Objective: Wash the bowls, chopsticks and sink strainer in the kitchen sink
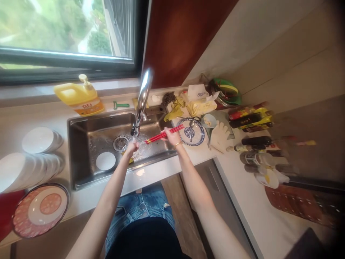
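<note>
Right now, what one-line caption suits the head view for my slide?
Over a steel sink, the right hand holds red chopsticks; the left hand is under the faucet.

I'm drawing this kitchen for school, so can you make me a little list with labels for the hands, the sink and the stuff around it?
right hand: holds red chopsticks over the sink's right edge
left hand: under the faucet spout; what it grips is too blurred to tell
sink: steel, one white plate inside
behind sink: yellow jug by the window
right of sink: blue-patterned plate with a spoon on it
left of sink: stacked white dishes
</note>
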Motion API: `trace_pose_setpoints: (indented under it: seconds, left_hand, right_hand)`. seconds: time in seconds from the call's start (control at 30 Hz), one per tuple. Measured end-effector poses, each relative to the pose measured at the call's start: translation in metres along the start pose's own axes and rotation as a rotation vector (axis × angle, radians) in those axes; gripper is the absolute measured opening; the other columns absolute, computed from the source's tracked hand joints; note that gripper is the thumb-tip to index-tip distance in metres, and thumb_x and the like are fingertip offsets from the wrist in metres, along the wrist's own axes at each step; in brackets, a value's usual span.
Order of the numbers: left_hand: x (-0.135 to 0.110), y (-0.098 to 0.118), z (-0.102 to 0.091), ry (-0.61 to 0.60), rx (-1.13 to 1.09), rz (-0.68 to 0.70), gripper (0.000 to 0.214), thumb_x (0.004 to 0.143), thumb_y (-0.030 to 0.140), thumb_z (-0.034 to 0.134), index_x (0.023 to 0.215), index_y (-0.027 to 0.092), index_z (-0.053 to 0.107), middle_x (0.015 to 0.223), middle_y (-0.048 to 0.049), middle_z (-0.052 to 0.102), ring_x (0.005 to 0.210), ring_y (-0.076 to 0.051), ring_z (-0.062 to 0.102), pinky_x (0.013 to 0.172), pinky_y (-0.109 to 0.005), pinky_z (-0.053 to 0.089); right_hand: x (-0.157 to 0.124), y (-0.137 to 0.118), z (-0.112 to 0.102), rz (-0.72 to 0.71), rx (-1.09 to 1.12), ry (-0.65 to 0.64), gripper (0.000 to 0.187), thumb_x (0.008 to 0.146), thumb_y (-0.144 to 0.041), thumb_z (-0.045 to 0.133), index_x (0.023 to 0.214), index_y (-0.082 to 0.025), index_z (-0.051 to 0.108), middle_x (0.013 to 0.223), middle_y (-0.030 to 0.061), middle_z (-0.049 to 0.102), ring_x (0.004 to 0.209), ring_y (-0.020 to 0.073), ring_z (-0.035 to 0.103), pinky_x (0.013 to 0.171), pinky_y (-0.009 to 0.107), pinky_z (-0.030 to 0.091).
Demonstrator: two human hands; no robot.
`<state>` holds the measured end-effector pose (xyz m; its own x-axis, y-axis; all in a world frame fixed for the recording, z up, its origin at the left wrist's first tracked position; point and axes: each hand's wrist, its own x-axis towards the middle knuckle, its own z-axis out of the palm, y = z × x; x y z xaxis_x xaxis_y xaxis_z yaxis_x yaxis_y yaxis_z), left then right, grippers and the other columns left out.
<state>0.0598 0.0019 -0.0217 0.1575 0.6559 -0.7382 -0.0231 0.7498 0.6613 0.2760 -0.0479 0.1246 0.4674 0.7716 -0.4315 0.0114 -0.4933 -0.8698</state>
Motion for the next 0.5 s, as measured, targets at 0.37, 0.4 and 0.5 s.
trace_pose_setpoints:
  seconds: [0.37, 0.4, 0.5]
  left_hand:
    - [-0.025, -0.013, 0.011, 0.111, -0.019, 0.02, 0.029, 0.075, 0.011, 0.056, 0.102, 0.014, 0.066, 0.103, -0.0114, 0.074, 0.091, -0.016, 0.069, 0.08, -0.024, 0.048]
    - [-0.029, -0.014, 0.012, 0.112, -0.049, 0.015, 0.028, 0.076, 0.012, 0.056, 0.102, 0.014, 0.066, 0.104, -0.0121, 0.074, 0.093, -0.016, 0.07, 0.082, -0.024, 0.048]
    - [-0.037, -0.017, 0.014, 0.119, -0.149, 0.012, 0.024, 0.078, 0.013, 0.057, 0.1, 0.015, 0.066, 0.108, -0.0139, 0.074, 0.096, -0.019, 0.07, 0.087, -0.027, 0.049]
  right_hand:
    - [0.115, -0.02, -0.146, 0.429, -1.276, -0.226, 0.025, 0.091, -0.017, 0.053, 0.096, -0.002, 0.072, 0.061, 0.0133, 0.067, 0.061, 0.0235, 0.069, 0.066, 0.032, 0.055]
    - [0.126, -0.012, -0.144, 0.463, -1.32, -0.274, 0.026, 0.091, -0.016, 0.052, 0.097, 0.0, 0.072, 0.06, 0.0133, 0.066, 0.061, 0.0234, 0.069, 0.067, 0.032, 0.054]
    - [0.15, 0.008, -0.139, 0.358, -1.336, -0.303, 0.023, 0.089, -0.015, 0.057, 0.097, -0.002, 0.073, 0.06, 0.0113, 0.066, 0.06, 0.0208, 0.066, 0.067, 0.03, 0.051]
